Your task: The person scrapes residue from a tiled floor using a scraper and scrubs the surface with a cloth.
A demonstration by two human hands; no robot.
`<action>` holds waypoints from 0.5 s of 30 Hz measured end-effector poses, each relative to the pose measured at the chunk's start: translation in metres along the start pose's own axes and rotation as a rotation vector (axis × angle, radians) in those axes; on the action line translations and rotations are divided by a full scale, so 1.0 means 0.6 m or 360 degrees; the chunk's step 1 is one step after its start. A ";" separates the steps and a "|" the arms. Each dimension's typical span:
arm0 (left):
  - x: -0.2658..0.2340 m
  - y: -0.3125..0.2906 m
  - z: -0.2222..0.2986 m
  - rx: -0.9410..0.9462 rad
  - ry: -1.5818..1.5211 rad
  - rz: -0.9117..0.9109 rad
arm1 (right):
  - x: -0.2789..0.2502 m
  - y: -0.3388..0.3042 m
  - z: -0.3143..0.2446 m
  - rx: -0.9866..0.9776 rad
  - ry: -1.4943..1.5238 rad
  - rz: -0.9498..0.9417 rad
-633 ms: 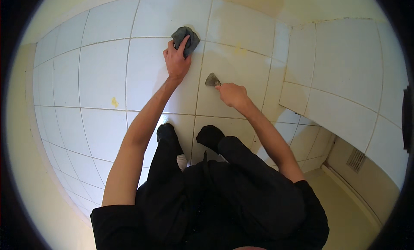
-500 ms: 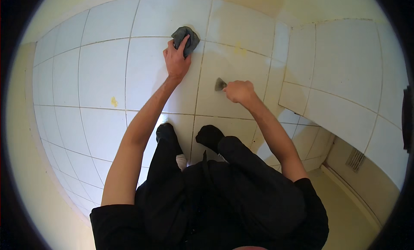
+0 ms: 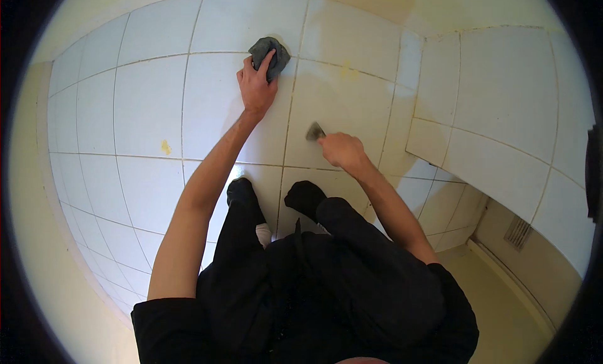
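Note:
White tiles [image 3: 239, 131] with dark grout lines spread out in front of me. At the far middle, my left hand [image 3: 255, 87] presses a crumpled dark grey cloth [image 3: 259, 48] against them, fingers bent over it. Closer in and to the right, my right hand [image 3: 342, 149] is wrapped around the handle of a putty knife [image 3: 315, 132]. Its broad, greyish blade points left, at a tile near a grout line. Most of the handle is hidden in my fist, and the blade is slightly blurred.
Yellow stains mark the tiles, one at the left [image 3: 166, 147] and a fainter one at the far right [image 3: 349, 69]. My feet in black socks [image 3: 306, 199] stand on the tiles. A raised tiled ledge [image 3: 496, 157] runs along the right, with a vent grille [image 3: 518, 232] below.
My right hand has moved slightly left and closer to me with the putty knife, whose blade has turned a little. My left hand and the cloth have hardly shifted.

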State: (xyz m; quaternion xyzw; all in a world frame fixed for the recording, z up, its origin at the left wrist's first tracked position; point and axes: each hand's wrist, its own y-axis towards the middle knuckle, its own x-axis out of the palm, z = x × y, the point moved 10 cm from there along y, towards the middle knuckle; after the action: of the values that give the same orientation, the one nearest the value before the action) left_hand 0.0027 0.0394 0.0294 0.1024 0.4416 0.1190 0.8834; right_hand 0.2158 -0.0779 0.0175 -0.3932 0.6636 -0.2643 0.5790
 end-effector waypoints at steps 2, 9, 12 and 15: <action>-0.002 -0.001 -0.002 0.0006 -0.0012 0.0011 | 0.025 -0.023 -0.001 0.0003 -0.0045 -0.0134; 0.003 -0.001 -0.003 0.0006 -0.0021 0.0007 | 0.059 -0.046 0.025 0.0018 0.0275 0.0082; 0.003 0.002 0.004 0.0030 -0.0034 0.0011 | 0.052 -0.027 0.035 0.0121 0.0418 0.0315; 0.004 0.002 0.001 0.0030 0.0004 0.0002 | 0.075 0.007 0.056 0.0118 0.0556 0.0339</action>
State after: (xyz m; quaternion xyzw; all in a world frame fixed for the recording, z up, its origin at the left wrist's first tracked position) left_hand 0.0045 0.0413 0.0282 0.1108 0.4437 0.1157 0.8818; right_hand 0.2467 -0.1094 -0.0176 -0.2473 0.7815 -0.2902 0.4938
